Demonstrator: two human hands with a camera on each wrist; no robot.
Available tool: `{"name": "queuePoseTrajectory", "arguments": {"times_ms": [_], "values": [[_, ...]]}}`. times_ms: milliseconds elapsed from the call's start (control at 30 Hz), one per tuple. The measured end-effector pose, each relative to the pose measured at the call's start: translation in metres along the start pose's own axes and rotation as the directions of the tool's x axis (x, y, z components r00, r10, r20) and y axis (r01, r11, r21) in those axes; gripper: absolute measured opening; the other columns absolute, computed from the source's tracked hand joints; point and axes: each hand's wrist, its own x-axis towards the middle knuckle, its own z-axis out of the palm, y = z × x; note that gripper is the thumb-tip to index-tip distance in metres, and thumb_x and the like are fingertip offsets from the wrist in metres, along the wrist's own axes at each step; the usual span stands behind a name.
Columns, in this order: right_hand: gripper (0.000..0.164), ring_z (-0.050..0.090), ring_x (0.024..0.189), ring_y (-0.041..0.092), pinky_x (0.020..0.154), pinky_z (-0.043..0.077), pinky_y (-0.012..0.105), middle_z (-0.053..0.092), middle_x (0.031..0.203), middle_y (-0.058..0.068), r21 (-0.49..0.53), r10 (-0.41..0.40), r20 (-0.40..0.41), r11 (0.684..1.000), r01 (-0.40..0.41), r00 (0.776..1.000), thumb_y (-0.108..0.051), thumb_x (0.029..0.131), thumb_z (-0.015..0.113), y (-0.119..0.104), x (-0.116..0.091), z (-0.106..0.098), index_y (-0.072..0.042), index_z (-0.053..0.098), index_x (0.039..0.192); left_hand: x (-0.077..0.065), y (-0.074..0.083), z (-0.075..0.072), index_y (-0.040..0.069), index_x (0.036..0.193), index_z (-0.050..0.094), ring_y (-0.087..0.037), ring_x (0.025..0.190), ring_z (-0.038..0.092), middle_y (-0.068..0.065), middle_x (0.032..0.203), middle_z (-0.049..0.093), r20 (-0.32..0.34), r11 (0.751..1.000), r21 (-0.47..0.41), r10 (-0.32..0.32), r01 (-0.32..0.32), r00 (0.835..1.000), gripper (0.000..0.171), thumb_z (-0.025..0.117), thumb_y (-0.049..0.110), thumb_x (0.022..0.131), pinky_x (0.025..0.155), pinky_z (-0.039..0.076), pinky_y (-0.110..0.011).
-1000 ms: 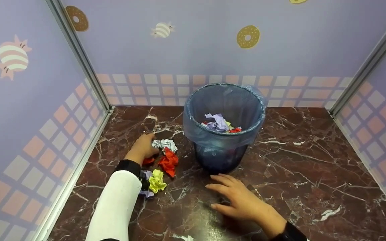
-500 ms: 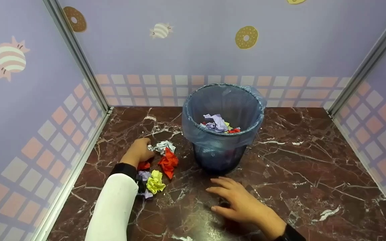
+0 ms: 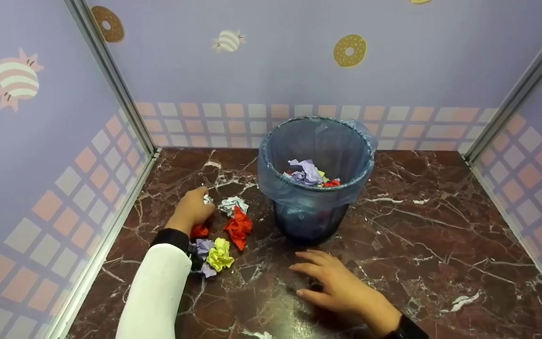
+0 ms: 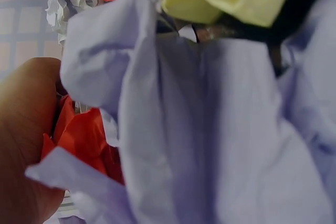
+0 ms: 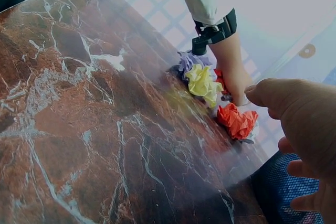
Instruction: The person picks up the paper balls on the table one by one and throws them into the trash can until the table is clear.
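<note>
My left hand point(image 3: 192, 208) pinches a small white crumpled paper point(image 3: 208, 199) between thumb and fingers, at the left of the table. Right of it lies another white crumpled paper point(image 3: 231, 206), touching a red crumpled paper point(image 3: 238, 228). A second red paper point(image 3: 199, 231) sits under the wrist, with purple paper point(image 3: 203, 246) and a yellow crumpled paper point(image 3: 219, 254) nearer. In the left wrist view purple paper point(image 4: 178, 129) fills most of the picture and hides the fingertips. My right hand point(image 3: 334, 283) holds nothing, fingers spread loosely in front of the bin.
A dark mesh wastebasket point(image 3: 306, 223), lined with a translucent bluish bag point(image 3: 313, 197), stands at the middle back. Purple, red and yellow crumpled papers point(image 3: 305, 172) lie inside it. Patterned panels point(image 3: 271, 70) enclose the dark marbled table point(image 3: 421, 263) at the back and sides.
My left hand has drawn slightly left, and the small white paper has come away from the other white one with it. The right hand stays almost where it was.
</note>
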Motion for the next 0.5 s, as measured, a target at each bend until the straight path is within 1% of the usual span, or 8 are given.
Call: {"name": "queuePoseTrajectory", "arguments": {"times_ms": [100,133,200,233,333,400,433,500], "values": [[0.054,0.049,0.144,0.034,0.116,0.04,0.06,0.052,0.156,0.004,-0.006,-0.02,-0.019,1.0,0.02,1.0,-0.052,0.095,0.066,0.0015,0.0,0.001,-0.028,0.06,0.143,-0.0011,0.0004,-0.0006,0.003,0.127,0.056,-0.045,0.11,0.062,-0.026,0.126,0.065,-0.004,1.0,0.004,-0.005,0.005,1.0,0.042,0.059,0.019,0.088,0.095,0.05,-0.059],[0.054,0.049,0.143,0.033,0.115,0.042,0.059,0.053,0.155,0.004,-0.009,-0.027,-0.026,1.0,0.027,0.999,-0.052,0.095,0.066,0.002,-0.0001,0.0015,-0.029,0.06,0.143,-0.0015,0.0004,-0.0009,0.003,0.128,0.056,-0.045,0.111,0.063,-0.026,0.127,0.065,-0.006,1.0,0.002,-0.01,0.01,1.0,0.043,0.059,0.019,0.088,0.095,0.05,-0.059],[0.053,0.051,0.142,0.03,0.114,0.044,0.057,0.054,0.154,0.003,-0.013,-0.038,-0.037,0.999,0.038,0.999,-0.052,0.095,0.067,0.0029,-0.0002,0.0023,-0.03,0.059,0.144,-0.0024,0.0004,-0.0022,0.004,0.136,0.053,-0.047,0.117,0.062,-0.026,0.134,0.063,-0.01,1.0,-0.004,-0.02,0.02,1.0,0.05,0.059,0.019,0.089,0.098,0.05,-0.06],[0.053,0.051,0.142,0.028,0.114,0.045,0.056,0.054,0.154,0.002,-0.017,-0.042,-0.041,0.999,0.041,0.998,-0.052,0.095,0.067,0.0034,-0.0002,0.0028,-0.031,0.059,0.144,-0.0026,0.0005,-0.003,0.004,0.136,0.053,-0.047,0.117,0.062,-0.027,0.133,0.063,-0.015,1.0,-0.008,-0.027,0.027,1.0,0.049,0.059,0.019,0.089,0.097,0.05,-0.06],[0.053,0.051,0.142,0.026,0.113,0.045,0.055,0.054,0.154,0.001,-0.019,-0.04,-0.043,0.999,0.039,0.998,-0.052,0.096,0.066,0.004,-0.0004,0.003,-0.032,0.058,0.144,-0.0017,0.0003,-0.0054,0.005,0.128,0.052,-0.045,0.107,0.063,-0.025,0.121,0.065,-0.045,0.999,-0.011,-0.031,0.031,0.999,0.04,0.059,0.019,0.09,0.091,0.051,-0.057],[0.053,0.051,0.142,0.026,0.114,0.045,0.055,0.054,0.154,0.001,-0.014,-0.032,-0.038,0.999,0.031,0.999,-0.053,0.096,0.066,0.0042,-0.0007,0.0027,-0.032,0.059,0.144,-0.0007,0.0001,-0.007,0.006,0.12,0.05,-0.044,0.102,0.062,-0.024,0.113,0.064,-0.064,1.0,0.002,-0.015,0.016,0.998,0.032,0.058,0.019,0.091,0.087,0.049,-0.057],[0.053,0.051,0.142,0.026,0.114,0.045,0.055,0.053,0.154,0.001,-0.013,-0.028,-0.035,1.0,0.028,0.999,-0.053,0.096,0.066,0.0042,-0.0009,0.0027,-0.031,0.059,0.144,-0.0003,-0.0001,-0.0077,0.007,0.118,0.05,-0.044,0.102,0.061,-0.024,0.113,0.063,-0.068,1.0,0.012,-0.009,0.01,0.998,0.03,0.058,0.02,0.092,0.087,0.049,-0.057],[0.053,0.051,0.142,0.026,0.114,0.044,0.055,0.053,0.155,0.002,-0.007,-0.022,-0.03,1.0,0.022,0.999,-0.053,0.096,0.065,0.0043,-0.0014,0.0024,-0.031,0.059,0.144,-0.0004,-0.0007,-0.0087,0.006,0.124,0.051,-0.046,0.111,0.061,-0.026,0.121,0.061,-0.06,0.999,0.039,0.006,-0.004,0.998,0.035,0.057,0.021,0.093,0.093,0.048,-0.06]]}}
